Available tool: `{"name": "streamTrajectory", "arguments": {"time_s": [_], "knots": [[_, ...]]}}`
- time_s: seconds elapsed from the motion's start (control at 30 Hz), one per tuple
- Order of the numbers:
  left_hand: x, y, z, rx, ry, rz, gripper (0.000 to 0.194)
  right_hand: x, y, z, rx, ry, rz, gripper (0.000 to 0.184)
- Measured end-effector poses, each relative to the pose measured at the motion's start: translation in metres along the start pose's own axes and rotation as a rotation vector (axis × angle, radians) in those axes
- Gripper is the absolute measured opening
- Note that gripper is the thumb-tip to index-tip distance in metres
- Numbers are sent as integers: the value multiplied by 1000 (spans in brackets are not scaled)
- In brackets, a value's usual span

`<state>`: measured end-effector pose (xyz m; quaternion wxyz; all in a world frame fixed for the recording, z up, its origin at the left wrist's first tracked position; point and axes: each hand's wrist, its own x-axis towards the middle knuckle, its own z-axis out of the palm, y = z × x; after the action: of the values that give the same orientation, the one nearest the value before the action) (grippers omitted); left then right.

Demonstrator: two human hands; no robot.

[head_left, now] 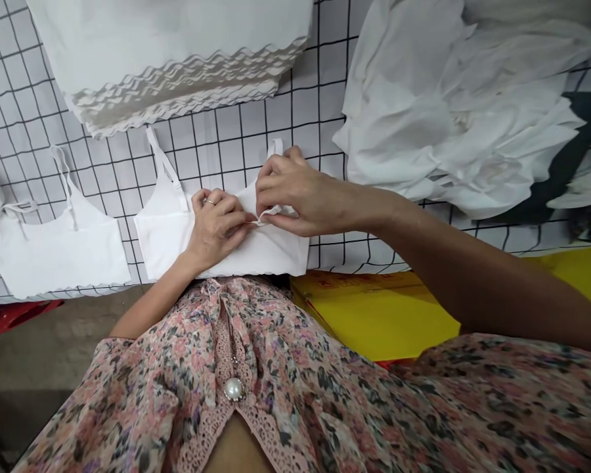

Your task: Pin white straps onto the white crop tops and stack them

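A white bralette (276, 253) with thin straps lies on the checked tabletop, right in front of me. My left hand (220, 223), with a ring on one finger, rests on its middle; the thumb and fingertips are pinched on the fabric. My right hand (293, 190) is closed on the bralette's right strap, which loops out below the fingers. The fingertips of both hands nearly meet at the upper middle of the garment. The left strap (162, 161) lies loose, pointing away from me.
A stack of white pieces with wavy edges (177, 72) lies at the back. Crumpled white fabric (453, 125) is heaped at the right, over something dark. Another white bralette (73, 246) lies at the left. Below the table's right edge is a yellow surface (374, 322).
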<state>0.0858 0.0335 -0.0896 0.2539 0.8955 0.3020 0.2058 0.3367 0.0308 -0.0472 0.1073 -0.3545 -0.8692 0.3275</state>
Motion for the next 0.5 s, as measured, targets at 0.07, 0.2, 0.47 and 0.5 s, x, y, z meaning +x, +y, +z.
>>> {"name": "streamTrajectory", "arguments": {"time_s": [0.07, 0.2, 0.47, 0.5], "knots": [[-1, -1, 1, 4, -20, -15, 28, 2, 0, 0, -4, 13, -10, 27], [-1, -1, 2, 9, -27, -33, 27, 2, 0, 0, -25, 43, 2, 27], [0, 1, -2, -12, -59, -58, 19, -1, 2, 0, -56, 20, 15, 26], [1, 2, -3, -12, -64, -62, 19, 0, 2, 1, -53, 14, 14, 25]]}}
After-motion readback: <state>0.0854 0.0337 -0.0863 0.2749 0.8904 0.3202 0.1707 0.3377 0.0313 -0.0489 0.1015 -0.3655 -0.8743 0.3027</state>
